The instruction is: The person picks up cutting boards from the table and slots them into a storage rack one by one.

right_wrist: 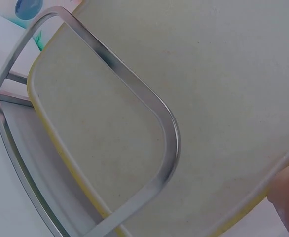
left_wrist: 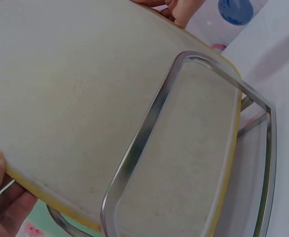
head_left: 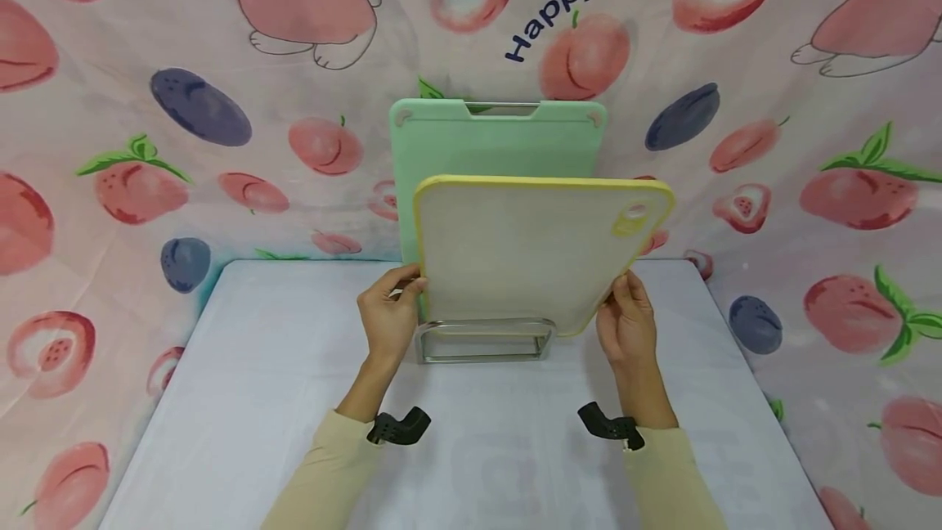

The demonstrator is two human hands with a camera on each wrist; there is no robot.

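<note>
A pale cutting board with a yellow rim and a yellow hole patch at its upper right stands tilted behind the front loop of a metal rack. My left hand pinches its left edge, thumb in front and fingers behind. On the opposite edge, my right hand grips low down. The left wrist view shows the board's yellow lower edge inside the rack frame. Its lower right corner reaches past the rack in the head view. Behind it a mint green cutting board stands upright, its lower part hidden.
The rack rests on a table with a white cover. A fruit-printed cloth hangs behind and along both sides. Black wrist mounts sit at both cuffs.
</note>
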